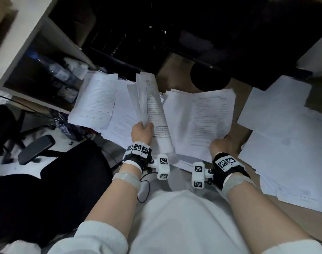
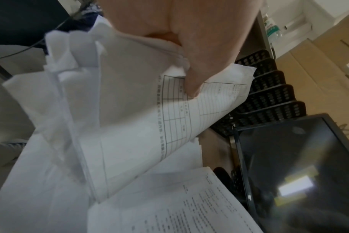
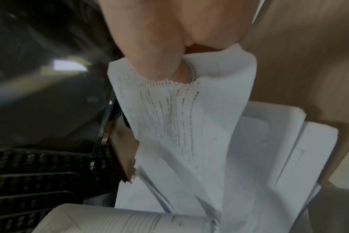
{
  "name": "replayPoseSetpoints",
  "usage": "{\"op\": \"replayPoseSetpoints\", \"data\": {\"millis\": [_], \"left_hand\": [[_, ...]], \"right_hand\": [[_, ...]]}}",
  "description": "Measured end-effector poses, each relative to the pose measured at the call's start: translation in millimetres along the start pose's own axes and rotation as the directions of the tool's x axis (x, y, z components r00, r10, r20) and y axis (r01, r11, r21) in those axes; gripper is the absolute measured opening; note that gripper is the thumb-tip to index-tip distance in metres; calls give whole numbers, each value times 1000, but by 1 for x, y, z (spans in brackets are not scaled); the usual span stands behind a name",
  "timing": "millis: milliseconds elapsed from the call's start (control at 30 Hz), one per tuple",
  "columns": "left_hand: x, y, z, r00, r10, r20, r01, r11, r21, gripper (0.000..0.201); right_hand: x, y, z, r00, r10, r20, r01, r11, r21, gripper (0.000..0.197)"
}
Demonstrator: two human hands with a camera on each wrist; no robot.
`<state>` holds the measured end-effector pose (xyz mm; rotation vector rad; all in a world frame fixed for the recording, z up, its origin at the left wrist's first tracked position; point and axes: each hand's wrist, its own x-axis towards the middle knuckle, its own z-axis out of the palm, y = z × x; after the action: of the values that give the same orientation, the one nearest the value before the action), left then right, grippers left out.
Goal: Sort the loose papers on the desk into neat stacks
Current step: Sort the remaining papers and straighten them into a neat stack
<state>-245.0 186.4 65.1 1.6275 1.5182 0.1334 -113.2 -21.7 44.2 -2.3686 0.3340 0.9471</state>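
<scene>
My left hand (image 1: 142,132) grips a curled bundle of sheets with a printed table (image 1: 152,109), lifted over the desk; the left wrist view shows the thumb (image 2: 197,75) pressed on the table sheet (image 2: 169,119). My right hand (image 1: 219,144) pinches the near edge of a sheaf of text pages (image 1: 202,121), raised off the desk; in the right wrist view the thumb (image 3: 161,63) clamps those text pages (image 3: 181,116). More loose papers lie at the left (image 1: 96,103) and spread over the right side of the desk (image 1: 288,143).
A dark monitor (image 2: 301,170) stands behind the papers on a round base (image 1: 210,78). Black mesh trays (image 2: 267,94) sit at the back left. A shelf with a water bottle (image 1: 59,70) is further left. A black office chair (image 1: 51,173) stands beside me.
</scene>
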Motion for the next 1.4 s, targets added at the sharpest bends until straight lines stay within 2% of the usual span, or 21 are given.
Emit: {"op": "replayPoseSetpoints", "data": {"millis": [167, 267, 333, 400, 467, 533, 600, 733, 833, 933, 1033, 1067, 1100, 1167, 1200, 1267, 1400], "left_hand": [[7, -6, -33, 995, -31, -96, 25, 997, -67, 26], [21, -17, -59, 989, -50, -137, 34, 993, -116, 27], [30, -26, -77, 986, -81, -146, 58, 986, -155, 29], [41, -36, -95, 986, -108, -128, 83, 978, -192, 25], [55, -44, -113, 986, -124, -111, 95, 967, -236, 23], [74, -57, -128, 986, -142, -85, 113, 952, -284, 37], [92, -68, -140, 988, -147, -41, 128, 945, -301, 40], [120, -77, -167, 991, -123, 54, 133, 955, -264, 22], [140, -85, -175, 986, -119, 120, 146, 956, -254, 18], [153, -81, -172, 978, -108, 176, 149, 959, -241, 19], [158, -72, -165, 971, -71, 228, 131, 957, -259, 21], [158, -67, -162, 967, -52, 249, 121, 956, -269, 25], [159, -63, -160, 962, -31, 270, 107, 956, -273, 29], [156, -51, -158, 945, 31, 327, 66, 957, -281, 30], [152, -43, -159, 931, 65, 359, 45, 956, -291, 31], [143, -28, -161, 906, 108, 409, 34, 944, -327, 41], [128, -10, -160, 892, 157, 424, 5, 934, -356, 51]], "right_hand": [[1, -24, 44, 989, -118, 93, 100, 979, 176, 36], [3, -38, 86, 944, -215, 252, 139, 947, 288, 28], [-3, -50, 111, 927, -242, 287, 153, 942, 300, 22], [-12, -66, 130, 924, -241, 296, 157, 947, 280, 18], [-17, -78, 154, 930, -217, 296, 140, 955, 261, 26], [-22, -91, 178, 936, -194, 293, 118, 959, 257, 36], [-26, -103, 205, 940, -168, 296, 95, 964, 247, 39], [-32, -128, 248, 920, -162, 356, 95, 976, 198, 41], [-33, -135, 264, 899, -154, 410, 99, 983, 152, 44], [-40, -141, 256, 928, -113, 356, 54, 984, 172, 53], [-50, -150, 239, 968, -196, 156, 183, 978, 98, 72], [-57, -155, 234, 957, -257, 136, 240, 962, 129, 75], [-63, -160, 228, 933, -311, 183, 271, 939, 214, 76], [-83, -172, 218, 837, -417, 356, 304, 893, 333, 76], [-93, -178, 214, 780, -456, 429, 330, 882, 336, 79], [-106, -183, 208, 707, -507, 493, 409, 862, 299, 92], [-119, -185, 194, 638, -544, 545, 490, 833, 257, 127]]}}
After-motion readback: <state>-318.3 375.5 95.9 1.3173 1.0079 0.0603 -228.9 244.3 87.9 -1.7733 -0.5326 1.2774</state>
